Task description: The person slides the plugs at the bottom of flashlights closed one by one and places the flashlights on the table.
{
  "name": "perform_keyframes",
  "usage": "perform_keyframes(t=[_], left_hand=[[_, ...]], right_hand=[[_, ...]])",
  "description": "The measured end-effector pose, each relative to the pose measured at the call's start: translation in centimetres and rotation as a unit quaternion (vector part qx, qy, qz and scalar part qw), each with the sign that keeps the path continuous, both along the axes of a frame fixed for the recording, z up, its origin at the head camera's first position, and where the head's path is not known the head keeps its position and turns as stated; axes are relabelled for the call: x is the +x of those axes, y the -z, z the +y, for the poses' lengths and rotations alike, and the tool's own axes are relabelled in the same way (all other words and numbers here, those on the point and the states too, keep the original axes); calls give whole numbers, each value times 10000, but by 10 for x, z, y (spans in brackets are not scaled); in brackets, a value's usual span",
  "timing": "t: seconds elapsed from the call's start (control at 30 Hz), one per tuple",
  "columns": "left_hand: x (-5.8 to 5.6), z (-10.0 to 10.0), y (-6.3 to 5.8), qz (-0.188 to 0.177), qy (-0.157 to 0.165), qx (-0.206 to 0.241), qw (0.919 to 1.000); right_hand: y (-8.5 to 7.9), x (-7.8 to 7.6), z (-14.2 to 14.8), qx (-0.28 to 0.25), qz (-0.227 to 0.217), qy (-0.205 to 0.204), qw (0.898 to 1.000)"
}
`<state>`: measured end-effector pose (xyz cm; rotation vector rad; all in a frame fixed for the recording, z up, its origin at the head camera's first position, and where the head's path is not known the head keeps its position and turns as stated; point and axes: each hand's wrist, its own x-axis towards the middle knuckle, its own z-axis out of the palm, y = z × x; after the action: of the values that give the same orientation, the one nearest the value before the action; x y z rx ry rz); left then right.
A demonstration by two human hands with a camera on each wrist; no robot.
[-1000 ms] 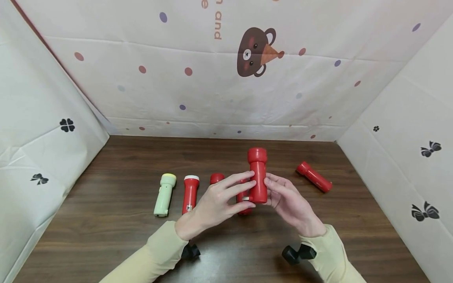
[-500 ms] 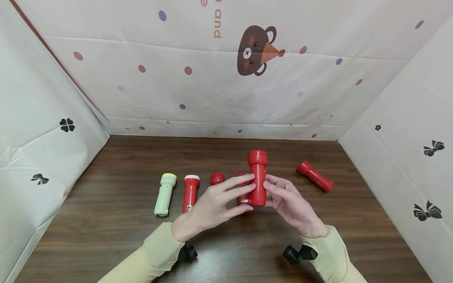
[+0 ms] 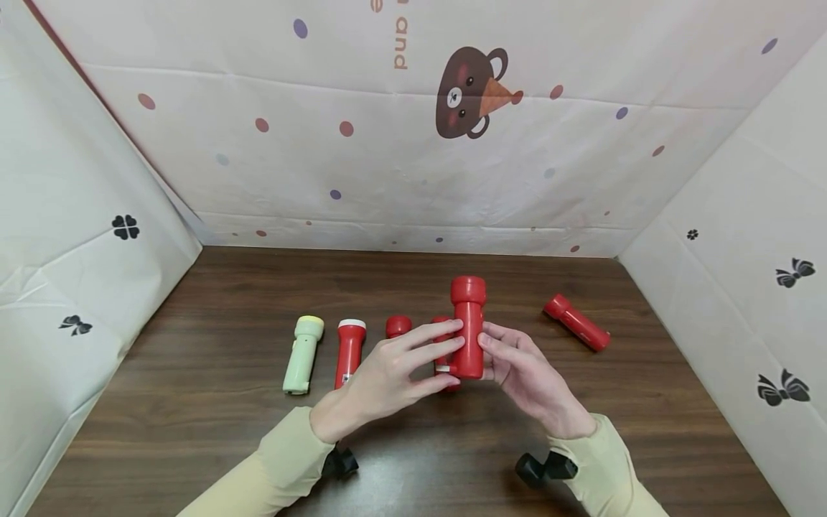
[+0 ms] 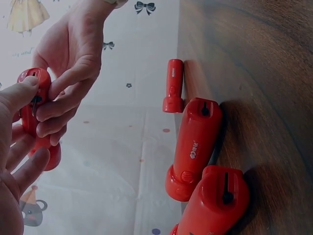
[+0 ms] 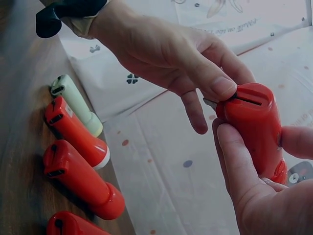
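Red flashlight (image 3: 472, 327): held above the wooden table (image 3: 439, 463), between both hands; wide head pointing away from the person, slotted tail towards them
Handling: probably light, stiff plastic; glossy, so likely a little slippery; the narrower barrel behind the head seems the surest hold
Left hand (image 3: 395, 368): reaches in from the left, back of the hand upward; thumb on the tail, fingertips against the barrel, pinching it
Right hand (image 3: 528, 377): palm turned inward; pinches the barrel between thumb and fingers
Metal piece (image 5: 210, 103): juts beside the left thumb; perhaps a prong, too dim to be sure
Nearby: green flashlight (image 3: 302, 355) and white-rimmed flashlight (image 3: 349, 352) at left; small flashlight (image 3: 577, 322) lies slantwise at right
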<state>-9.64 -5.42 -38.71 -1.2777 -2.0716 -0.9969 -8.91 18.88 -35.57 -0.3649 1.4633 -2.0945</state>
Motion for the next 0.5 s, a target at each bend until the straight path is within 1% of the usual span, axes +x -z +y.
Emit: perform_keyframes(t=[0.17,0.33,0.5], left_hand=[[0,-1,0,128,-78,-54,9999],[1,-2,-1,212,-135,-94,9996],[1,-2,-2,265,-208,-94,9994]], right_hand=[[0,1,-2,-31,-3,18,10000],[0,3,-4,-101,151,0,9998],[1,3,-5,-37,215,58,9997]])
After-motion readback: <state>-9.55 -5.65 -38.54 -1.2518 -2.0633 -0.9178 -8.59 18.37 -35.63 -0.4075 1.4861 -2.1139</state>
